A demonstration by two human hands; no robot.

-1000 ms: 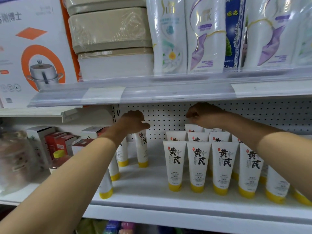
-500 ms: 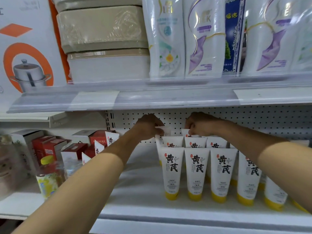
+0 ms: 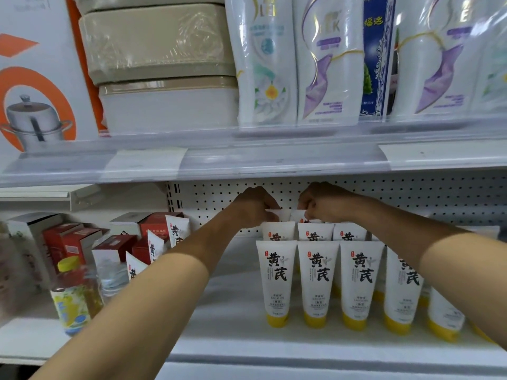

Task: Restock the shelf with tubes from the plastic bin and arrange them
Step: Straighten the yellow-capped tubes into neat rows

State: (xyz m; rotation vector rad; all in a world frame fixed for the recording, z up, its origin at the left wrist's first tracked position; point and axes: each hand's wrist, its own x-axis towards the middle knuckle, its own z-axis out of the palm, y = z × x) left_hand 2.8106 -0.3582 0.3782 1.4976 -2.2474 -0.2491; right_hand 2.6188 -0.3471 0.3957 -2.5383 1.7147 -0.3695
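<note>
White tubes with yellow caps and black characters stand cap-down in rows on the white shelf (image 3: 241,311); the front row (image 3: 318,281) holds several. My left hand (image 3: 253,205) pinches the flat top of a back-row tube (image 3: 279,215) near the pegboard. Beside it, my right hand (image 3: 321,201) pinches the top of the neighbouring back-row tube (image 3: 297,215). Both tubes are mostly hidden behind the rows in front. More tubes (image 3: 175,234) lean at the left, behind my left forearm. The plastic bin is out of view.
The upper shelf edge (image 3: 247,157) hangs low just above both hands. Red and white boxes (image 3: 115,242) and a yellow-capped bottle (image 3: 74,294) crowd the shelf's left side. Refill pouches (image 3: 326,58) and a pot carton (image 3: 33,78) fill the shelf above.
My left hand has carried a tube from the left group rightward into the back row beside my right hand. The view has shifted left and down a little.
</note>
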